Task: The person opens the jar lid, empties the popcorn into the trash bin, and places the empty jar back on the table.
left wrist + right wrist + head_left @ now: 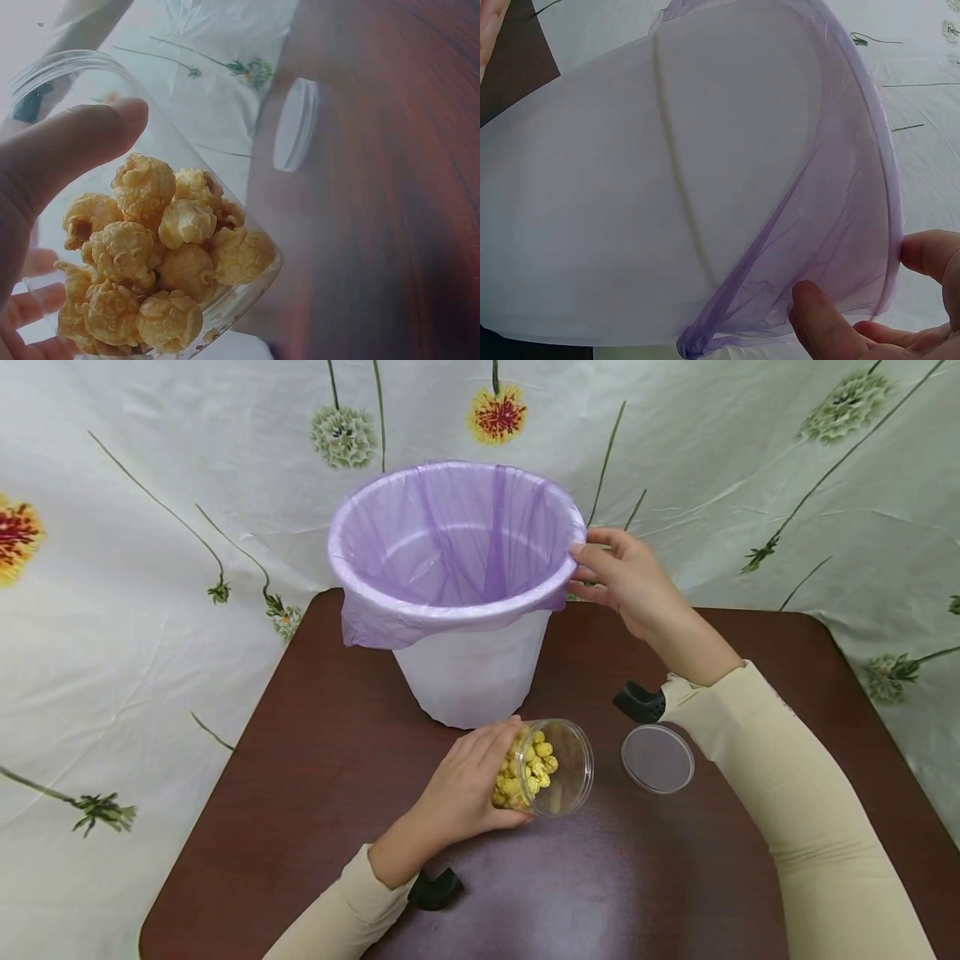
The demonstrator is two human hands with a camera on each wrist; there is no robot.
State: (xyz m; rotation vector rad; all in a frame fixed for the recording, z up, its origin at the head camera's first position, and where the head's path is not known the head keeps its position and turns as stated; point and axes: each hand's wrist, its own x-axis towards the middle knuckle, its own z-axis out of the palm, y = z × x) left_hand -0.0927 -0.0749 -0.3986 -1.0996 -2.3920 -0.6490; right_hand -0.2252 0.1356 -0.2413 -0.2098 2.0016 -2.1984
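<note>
A clear plastic jar [576, 768] lies tilted in my left hand [467, 781], its open mouth facing right. Yellow popcorn [124, 251] fills the jar's lower part; the left wrist view shows my thumb across the clear wall and fingers behind it. Behind the jar stands a white trash bin [476, 668] lined with a purple bag [375, 622], which is folded over the rim. My right hand [637, 578] pinches the bin's right rim, thumb at the top edge and fingers against the bag outside. No popcorn shows inside the bin.
A round clear lid [657, 759] lies flat on the dark brown table [315, 760], right of the jar and below my right wrist. White cloth [187, 635] with flower prints hangs behind and beside the table. Each wrist wears a black band [640, 702].
</note>
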